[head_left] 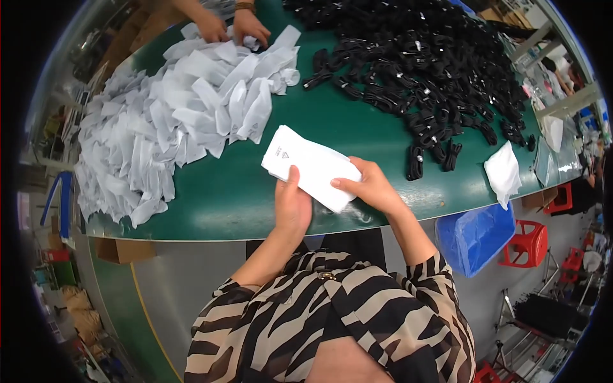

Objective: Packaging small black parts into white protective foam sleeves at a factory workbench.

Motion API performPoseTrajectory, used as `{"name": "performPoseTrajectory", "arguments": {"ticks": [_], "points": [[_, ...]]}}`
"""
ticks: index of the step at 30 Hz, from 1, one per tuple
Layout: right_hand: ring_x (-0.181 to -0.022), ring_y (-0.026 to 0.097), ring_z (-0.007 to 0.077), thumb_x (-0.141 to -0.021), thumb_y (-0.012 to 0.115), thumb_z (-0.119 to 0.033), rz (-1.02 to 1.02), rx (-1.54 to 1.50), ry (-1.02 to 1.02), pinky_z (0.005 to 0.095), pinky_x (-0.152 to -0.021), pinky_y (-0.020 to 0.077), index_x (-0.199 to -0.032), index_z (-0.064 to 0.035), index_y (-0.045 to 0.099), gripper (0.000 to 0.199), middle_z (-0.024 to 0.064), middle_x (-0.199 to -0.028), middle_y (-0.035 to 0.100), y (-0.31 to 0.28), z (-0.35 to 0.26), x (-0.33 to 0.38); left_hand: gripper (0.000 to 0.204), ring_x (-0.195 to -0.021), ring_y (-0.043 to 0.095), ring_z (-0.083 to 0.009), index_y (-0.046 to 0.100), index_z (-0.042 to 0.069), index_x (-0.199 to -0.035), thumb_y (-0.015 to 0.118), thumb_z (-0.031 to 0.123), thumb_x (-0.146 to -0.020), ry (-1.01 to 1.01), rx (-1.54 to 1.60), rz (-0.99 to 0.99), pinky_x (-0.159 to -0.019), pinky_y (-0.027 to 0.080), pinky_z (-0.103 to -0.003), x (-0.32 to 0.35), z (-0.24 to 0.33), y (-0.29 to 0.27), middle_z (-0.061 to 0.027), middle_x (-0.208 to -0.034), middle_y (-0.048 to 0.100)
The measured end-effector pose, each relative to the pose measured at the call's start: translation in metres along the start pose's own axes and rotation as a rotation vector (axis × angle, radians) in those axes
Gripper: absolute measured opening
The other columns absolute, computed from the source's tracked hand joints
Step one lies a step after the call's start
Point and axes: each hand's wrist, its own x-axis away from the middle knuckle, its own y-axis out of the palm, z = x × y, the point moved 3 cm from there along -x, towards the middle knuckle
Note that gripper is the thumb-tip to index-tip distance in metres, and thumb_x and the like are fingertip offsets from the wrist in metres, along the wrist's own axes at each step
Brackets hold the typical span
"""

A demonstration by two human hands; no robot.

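Flat white stack (308, 165) lies between the hands above the green table (217, 199), long axis slanting upper left to lower right; left hand (294, 205) pinches its near long edge, right hand (375, 186) clamps its lower-right end.

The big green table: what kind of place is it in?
Probably a factory or workshop: the table holds big heaps of black bundled cords and whitish packets, and another person's hand is at the packets.
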Motion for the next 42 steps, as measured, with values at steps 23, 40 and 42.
{"name": "performPoseTrajectory", "arguments": {"ticks": [23, 40, 42], "points": [[-0.088, 0.062, 0.0339, -0.085, 0.074, -0.034, 1.059, 1.308, -0.102, 0.0435, -0.071, 0.0523, -0.112, -0.0059, 0.064, 0.04, 0.0152, -0.103, 0.058, -0.072, 0.008, 0.045, 0.021, -0.088, 0.062, -0.0277, 0.068, -0.001, -0.101, 0.072, -0.001, -0.08, 0.794, -1.347, -0.47, -0.074, 0.052, -0.036, 0.03, 0.068, -0.008, -0.013, -0.101, 0.06], [-0.069, 0.058, 0.0141, -0.094, 0.061, -0.006, 0.311, 0.354, -0.475, 0.026, -0.064, 0.0475, -0.123, -0.0003, 0.063, 0.029, 0.008, -0.091, 0.065, 0.029, -0.008, 0.036, 0.006, -0.066, 0.053, -0.012, 0.061, -0.001, -0.088, 0.067, -0.003, -0.086, 0.363, -1.276, -0.419, -0.061, 0.044, -0.026, 0.011, 0.044, -0.013, -0.0063, -0.082, 0.061], [-0.072, 0.062, 0.0217, -0.089, 0.068, -0.006, 0.337, 0.422, -0.582, 0.0305, -0.065, 0.049, -0.118, 0.0003, 0.064, 0.029, 0.0121, -0.092, 0.063, 0.033, -0.008, 0.035, 0.006, -0.066, 0.052, -0.0114, 0.061, -0.001, -0.089, 0.067, -0.003, -0.086, 0.329, -1.231, -0.401, -0.061, 0.044, -0.025, 0.01, 0.044, -0.017, -0.0059, -0.083, 0.061]]}}
